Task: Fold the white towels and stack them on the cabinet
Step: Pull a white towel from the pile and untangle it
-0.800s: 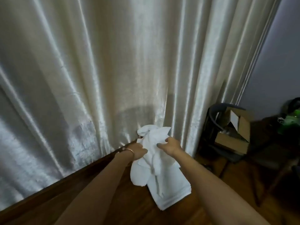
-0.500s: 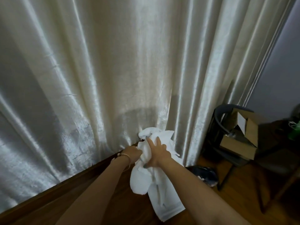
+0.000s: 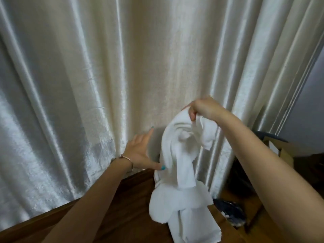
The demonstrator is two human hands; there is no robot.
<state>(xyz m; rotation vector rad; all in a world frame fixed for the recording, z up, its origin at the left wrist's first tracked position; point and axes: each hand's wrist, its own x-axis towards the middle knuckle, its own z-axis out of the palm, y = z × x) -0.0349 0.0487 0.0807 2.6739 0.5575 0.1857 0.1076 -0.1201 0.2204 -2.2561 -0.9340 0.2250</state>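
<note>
While the soft white cloth towel [image 3: 178, 151] hangs crumpled in the air, the right hand [image 3: 201, 107] pinches a bunch of it near the top, so that grip is closed tight on the towel. The towel droops down in front of the shiny cream curtain [image 3: 87, 85], and its low end rests on more white towel cloth [image 3: 175, 207] lying at the edge of the dark brown wooden surface [image 3: 122, 216]. I cannot tell if that lower cloth is the same towel or another one. The towel looks light and floppy, so I think it will sag and bunch up when only one spot is held. It should not slip or break. A good place to take it would be two corners or one long edge, so it can hang flat for folding. The left hand [image 3: 140, 153], with a thin bracelet [image 3: 127, 158] on its wrist, is spread wide with straight fingers and holds nothing. Its thumb tip is just beside the hanging towel, maybe touching it. The right arm reaches up and forward, with its hand higher than the left one.
</note>
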